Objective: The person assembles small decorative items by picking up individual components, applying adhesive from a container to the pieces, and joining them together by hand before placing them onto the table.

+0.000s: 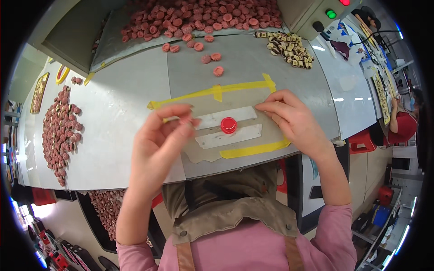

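Observation:
A red round push button (pixel 228 125) stands in the gap between two pale strips, the far strip (pixel 230 117) and the near strip (pixel 233 136), on a taped-down grey sheet (pixel 203 156). To the left of the button, my left hand (pixel 165 133) is raised with thumb and fingers pinched. Its tips are blurred, and a small pinkish bit shows there that I cannot make out. Close to the far strip's right end is my right hand (pixel 291 118), its fingers bent and drawn together. Whatever they may hold is hidden.
Pink ridged cup-shaped pieces (pixel 199 18) are heaped at the back, with several scattered nearer. Cream-and-dark small pieces (pixel 289 49) lie back right. At left spreads a pile of assembled pinkish pieces (pixel 61 131). Yellow tape (pixel 190 95) borders the sheet. A co-worker (pixel 402 126) sits far right.

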`<state>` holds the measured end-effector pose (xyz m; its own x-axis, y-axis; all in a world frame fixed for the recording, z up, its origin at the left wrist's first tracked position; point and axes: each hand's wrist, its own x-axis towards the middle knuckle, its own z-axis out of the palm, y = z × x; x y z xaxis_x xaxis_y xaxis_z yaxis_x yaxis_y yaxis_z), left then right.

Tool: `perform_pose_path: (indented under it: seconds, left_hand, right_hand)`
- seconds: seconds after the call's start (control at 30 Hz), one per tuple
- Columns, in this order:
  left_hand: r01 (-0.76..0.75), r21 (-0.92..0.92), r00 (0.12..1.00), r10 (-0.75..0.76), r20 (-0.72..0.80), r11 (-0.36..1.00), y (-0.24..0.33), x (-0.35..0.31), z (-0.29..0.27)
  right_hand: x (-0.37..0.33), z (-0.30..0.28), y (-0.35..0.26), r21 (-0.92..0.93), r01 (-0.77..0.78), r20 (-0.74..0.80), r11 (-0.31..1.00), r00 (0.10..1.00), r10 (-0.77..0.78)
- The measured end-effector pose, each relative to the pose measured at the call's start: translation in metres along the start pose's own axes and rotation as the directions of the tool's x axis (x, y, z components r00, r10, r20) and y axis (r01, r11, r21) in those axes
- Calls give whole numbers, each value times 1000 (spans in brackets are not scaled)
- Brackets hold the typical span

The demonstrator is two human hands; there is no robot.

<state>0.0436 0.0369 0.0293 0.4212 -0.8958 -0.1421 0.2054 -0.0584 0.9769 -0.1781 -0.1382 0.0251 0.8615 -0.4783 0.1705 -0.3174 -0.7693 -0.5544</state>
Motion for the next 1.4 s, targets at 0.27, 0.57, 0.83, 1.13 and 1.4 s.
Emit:
perform_pose_path:
  seconds: [0.27, 0.57, 0.83, 1.13, 1.4]
  left_hand:
    - [-6, -191, 995, 25, 96, 982, -27, -17, 9]
    - [-59, -246, 996, 72, 43, 967, -35, -21, 5]
    - [-68, -332, 998, 66, -18, 941, -33, -23, 8]
    - [-49, -343, 998, 63, 30, 938, -34, -20, 2]
    - [19, -377, 1000, -10, 25, 926, -29, -21, 7]
  right_hand:
    - [2, 13, -12, 107, -230, -109, 967, 964, 241]
    - [15, 24, -47, 162, -26, -69, 986, 997, 38]
    - [22, 47, -55, -72, 174, -35, 982, 984, -176]
    - [24, 50, -54, -139, 184, -72, 973, 978, -195]
    - [13, 54, -53, 548, -132, -44, 826, 981, 186]
